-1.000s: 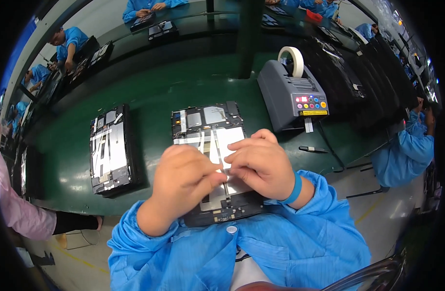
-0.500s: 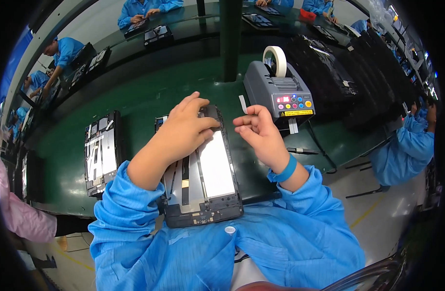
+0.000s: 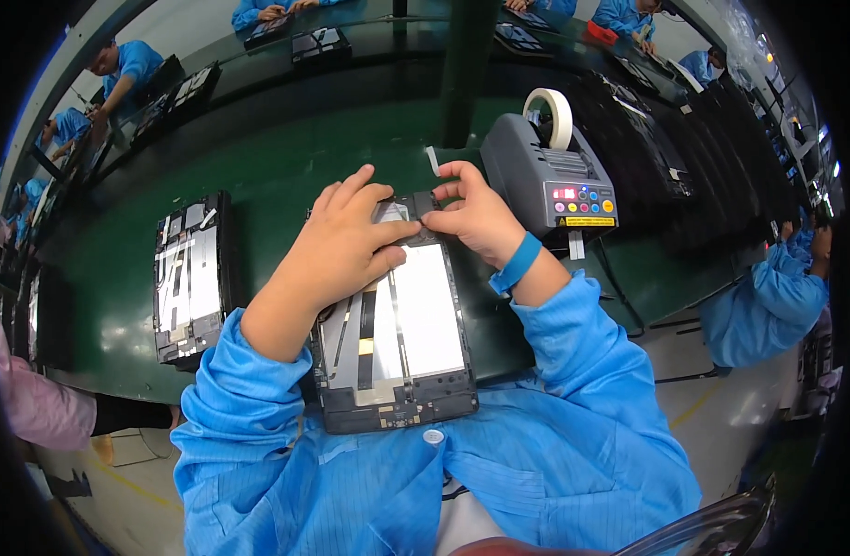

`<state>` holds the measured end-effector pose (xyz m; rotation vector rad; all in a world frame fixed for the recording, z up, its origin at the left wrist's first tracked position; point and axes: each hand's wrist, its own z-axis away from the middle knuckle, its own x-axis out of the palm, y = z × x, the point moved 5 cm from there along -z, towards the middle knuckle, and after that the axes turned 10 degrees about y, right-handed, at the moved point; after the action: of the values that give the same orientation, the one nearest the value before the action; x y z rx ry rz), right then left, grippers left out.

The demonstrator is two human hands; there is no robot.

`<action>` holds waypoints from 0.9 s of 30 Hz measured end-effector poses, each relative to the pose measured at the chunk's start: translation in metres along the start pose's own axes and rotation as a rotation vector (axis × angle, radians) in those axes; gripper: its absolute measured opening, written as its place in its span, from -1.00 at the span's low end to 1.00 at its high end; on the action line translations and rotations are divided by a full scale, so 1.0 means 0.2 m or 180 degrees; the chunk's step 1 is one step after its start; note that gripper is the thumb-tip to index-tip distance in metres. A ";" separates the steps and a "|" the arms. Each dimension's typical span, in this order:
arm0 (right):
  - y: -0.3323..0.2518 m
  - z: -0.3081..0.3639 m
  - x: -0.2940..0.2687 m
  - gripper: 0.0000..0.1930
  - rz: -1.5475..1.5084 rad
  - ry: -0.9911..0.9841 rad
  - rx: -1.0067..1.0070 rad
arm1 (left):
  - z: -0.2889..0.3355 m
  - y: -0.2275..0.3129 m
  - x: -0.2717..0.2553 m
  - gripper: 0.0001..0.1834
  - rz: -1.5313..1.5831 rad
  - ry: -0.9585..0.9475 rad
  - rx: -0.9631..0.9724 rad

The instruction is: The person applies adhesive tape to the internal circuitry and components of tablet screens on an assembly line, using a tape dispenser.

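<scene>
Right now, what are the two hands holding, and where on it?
Both hands press on the opened tablet at its far end: the left hand lies flat there, and the right hand pinches its top edge.

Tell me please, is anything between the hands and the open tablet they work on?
Nothing visible is. The left hand lies flat on the open tablet, and the right hand presses with its fingertips on the far end. The tape dispenser stands apart, to the right.

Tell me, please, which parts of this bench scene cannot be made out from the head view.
- Top end of the opened tablet: covered by the left hand and right hand.
- What the fingertips press: too small.
- Grey tape dispenser panel markings: too small.
- Second opened tablet: parts blurred.
</scene>
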<state>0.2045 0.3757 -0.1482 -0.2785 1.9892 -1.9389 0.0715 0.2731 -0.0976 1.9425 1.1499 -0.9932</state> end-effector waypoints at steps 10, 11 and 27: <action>-0.21 0.05 0.02 -0.87 0.1948 -0.0809 -0.1019 | 0.01 -0.06 0.03 -0.72 0.0209 0.0047 -0.0227; -0.20 0.04 0.04 -0.86 0.2212 -0.1013 -0.1061 | 0.01 -0.07 0.04 -0.71 0.0347 -0.0048 -0.0364; -0.20 -0.04 0.05 -0.83 0.2549 -0.1219 -0.0881 | -0.08 -0.06 0.10 -0.75 0.0551 -0.0373 -0.1392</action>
<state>0.1878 0.3769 -0.1100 0.0800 1.7245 -1.0293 0.0711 0.2992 -0.1083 1.5811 1.0134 -0.6851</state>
